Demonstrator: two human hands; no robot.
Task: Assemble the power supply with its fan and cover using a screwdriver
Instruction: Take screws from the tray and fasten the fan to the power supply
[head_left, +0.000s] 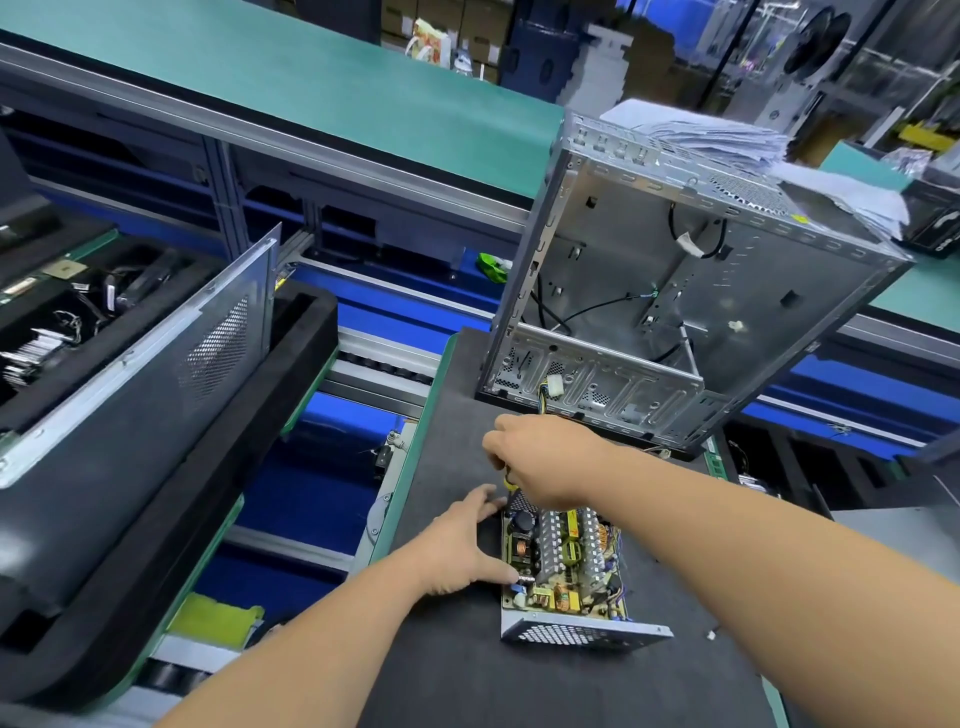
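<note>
Open PC chassis (675, 291) stands just behind both hands. PSU (563, 566), cover off, board exposed, lies on the dark mat (519, 675) under them. Left hand (462, 545) flat, fingers spread, braces PSU's left wall. Right hand (540, 457) curled on something yellow at far end; can't tell what. Probably keep brace firm, no pressing on components.

One open power supply (563, 566), one computer case (675, 291), two hands (457, 551).

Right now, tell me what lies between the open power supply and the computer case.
Head view: the right hand, reaching over the power supply, and bare dark mat before the computer case.
</note>
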